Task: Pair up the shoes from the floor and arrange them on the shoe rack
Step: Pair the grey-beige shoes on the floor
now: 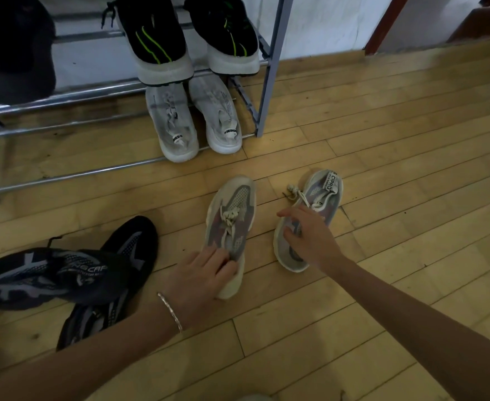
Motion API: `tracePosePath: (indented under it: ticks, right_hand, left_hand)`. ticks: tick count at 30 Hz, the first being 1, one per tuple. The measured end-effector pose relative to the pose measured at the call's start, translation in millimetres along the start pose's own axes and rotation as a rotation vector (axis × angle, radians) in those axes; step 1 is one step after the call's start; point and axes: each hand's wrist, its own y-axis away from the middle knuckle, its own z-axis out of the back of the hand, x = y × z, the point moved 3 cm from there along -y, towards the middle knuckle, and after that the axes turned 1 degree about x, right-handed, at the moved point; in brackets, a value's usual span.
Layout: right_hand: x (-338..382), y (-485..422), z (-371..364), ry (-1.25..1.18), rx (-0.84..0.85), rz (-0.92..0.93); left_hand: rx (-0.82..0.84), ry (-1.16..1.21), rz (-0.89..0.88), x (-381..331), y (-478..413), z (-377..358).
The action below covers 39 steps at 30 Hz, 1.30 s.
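Two grey-and-cream sneakers lie on the wooden floor. My left hand [201, 280] grips the heel of the left sneaker [232, 209], whose toe points toward the rack. My right hand [310, 235] rests on the middle of the right sneaker [322, 195], fingers curled around its upper; that shoe's heel points away from me. A pair of black-and-grey sneakers [73, 273] lies stacked crosswise at the lower left. On the metal shoe rack [64, 94], a white pair [194, 117] stands on the bottom shelf and a black pair with green stripes [186, 33] above it.
The rack's grey right post [270, 70] stands by the white wall. The rack's shelves left of the placed pairs show bare rails. A dark object [12, 47] sits at the rack's upper left. A red-brown door frame [382, 24] is at the far right.
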Motion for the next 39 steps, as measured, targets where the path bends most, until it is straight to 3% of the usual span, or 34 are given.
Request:
tracePosePath:
  ticks: [12,20,28,39]
  right_hand:
    - [-4.1,-2.7,3.3,0.119,0.109,0.108]
    - [-26.9,-44.0,68.8,0.596,0.248,0.368]
    - [-41.2,-56.3,86.6,1.054,0.576,0.620]
    - [-60.0,-70.6,93.5,1.218,0.441,0.791]
  left_hand:
    - [0.117,0.125,0.015,3.8,8.7,-24.4]
    - [0.071,0.170,0.026,3.3,19.1,-22.1]
    - [0.035,0.179,-0.009,3.1,18.9,-17.3]
    - [0.055,0.162,-0.036,4.3,22.3,-17.9]
